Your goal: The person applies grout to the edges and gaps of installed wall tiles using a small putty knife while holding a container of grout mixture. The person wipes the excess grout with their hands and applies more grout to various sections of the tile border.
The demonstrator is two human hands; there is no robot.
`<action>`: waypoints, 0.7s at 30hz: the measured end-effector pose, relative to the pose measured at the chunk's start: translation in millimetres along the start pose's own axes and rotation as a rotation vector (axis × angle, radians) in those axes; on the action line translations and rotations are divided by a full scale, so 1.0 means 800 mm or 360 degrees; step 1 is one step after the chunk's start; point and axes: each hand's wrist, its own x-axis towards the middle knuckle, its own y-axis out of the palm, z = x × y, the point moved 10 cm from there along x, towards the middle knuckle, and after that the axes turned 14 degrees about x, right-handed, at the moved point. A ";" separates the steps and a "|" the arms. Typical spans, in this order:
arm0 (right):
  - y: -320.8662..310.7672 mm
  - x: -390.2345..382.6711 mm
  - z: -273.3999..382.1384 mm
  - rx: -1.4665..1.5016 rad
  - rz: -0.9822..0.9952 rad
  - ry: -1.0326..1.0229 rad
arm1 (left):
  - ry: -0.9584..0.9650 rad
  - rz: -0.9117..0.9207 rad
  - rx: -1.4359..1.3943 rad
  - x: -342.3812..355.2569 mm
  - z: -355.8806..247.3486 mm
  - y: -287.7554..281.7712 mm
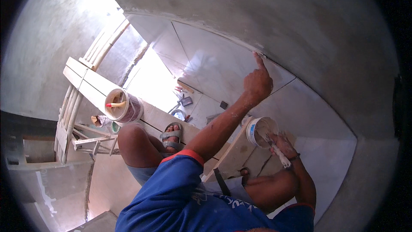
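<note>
My left hand reaches up with its index finger stretched out and the other fingers curled, holding nothing. Its fingertip touches the seam where the pale glossy tiles meet the grey plaster wall. Lower on the right, my right hand is closed around a narrow tool smeared with white paste; its exact kind is hard to make out. That hand is at the rim of a small white bucket with pale paste inside, standing on a plank. Whether the fingers also grip the rim cannot be told.
A larger bucket with a red-and-yellow-handled brush stands on the wooden plank scaffold, left. My sandalled foot rests there too. Bamboo poles support the plank end. Tools lie on the floor below.
</note>
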 end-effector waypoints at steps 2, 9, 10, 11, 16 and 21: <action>-0.003 -0.004 0.001 -0.0035 -0.0019 0.0016 | -0.0011 0.0042 -0.0010 -0.002 -0.012 0.016; -0.005 -0.023 0.004 0.0082 -0.0114 0.0032 | 0.0084 0.0035 0.0166 0.003 -0.038 0.035; -0.008 -0.024 0.003 0.0053 -0.0113 0.0002 | 0.0109 -0.0030 0.0230 0.004 -0.043 0.034; -0.008 -0.023 0.006 -0.0029 -0.0066 -0.0062 | 0.0133 -0.0097 0.0294 0.005 -0.047 0.032; -0.006 -0.021 0.012 0.0121 -0.0059 -0.0019 | 0.0428 0.0048 0.0447 -0.023 -0.074 0.036; -0.004 -0.041 0.045 0.0188 -0.0163 -0.0134 | 0.0232 -0.0133 -0.0398 -0.060 0.017 0.039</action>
